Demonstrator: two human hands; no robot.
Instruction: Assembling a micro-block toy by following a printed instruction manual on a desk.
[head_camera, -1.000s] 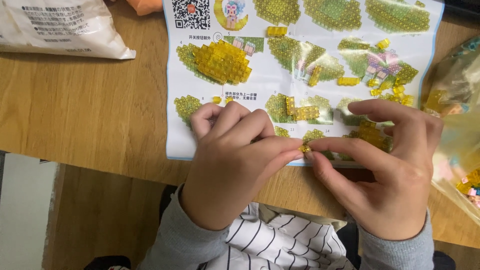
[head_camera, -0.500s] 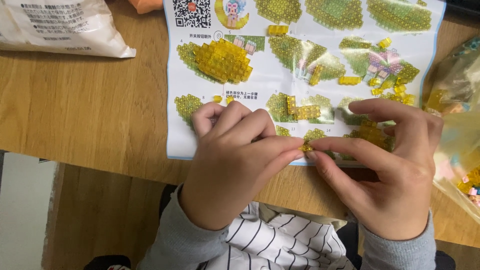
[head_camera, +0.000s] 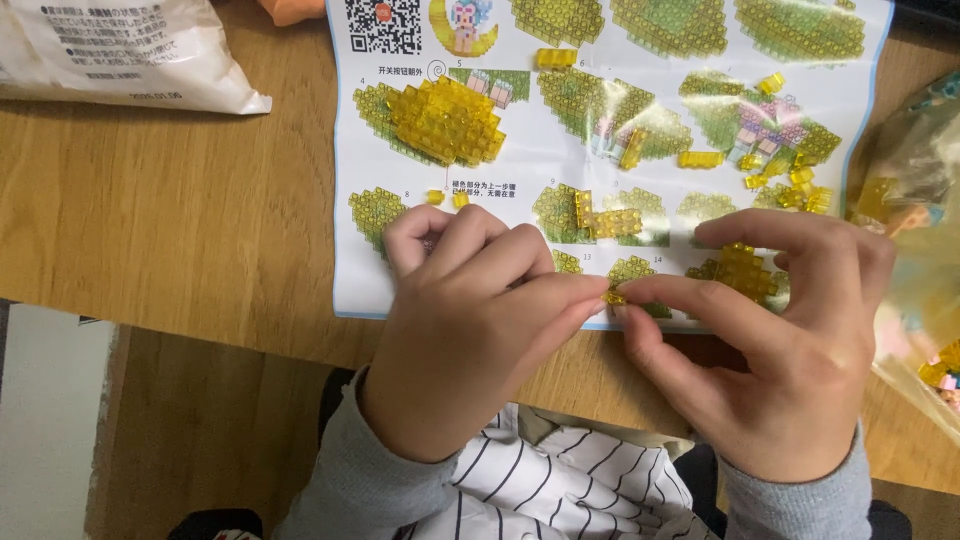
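My left hand (head_camera: 470, 330) and my right hand (head_camera: 790, 340) meet at the near edge of a wooden table (head_camera: 180, 230). Between their fingertips they pinch one tiny clear yellow brick (head_camera: 613, 297). Both hands rest over a printed instruction sheet (head_camera: 520, 170). A flat built patch of yellow bricks (head_camera: 447, 121) lies on the sheet above my left hand. A smaller yellow cluster (head_camera: 742, 268) sits just under my right forefinger. Loose yellow bricks (head_camera: 700, 159) are scattered across the sheet's right half.
A white plastic bag (head_camera: 120, 50) lies at the table's far left. A clear bag with coloured pieces (head_camera: 915, 180) sits at the right edge. My grey sleeves and a striped cloth (head_camera: 590, 480) are below the table edge.
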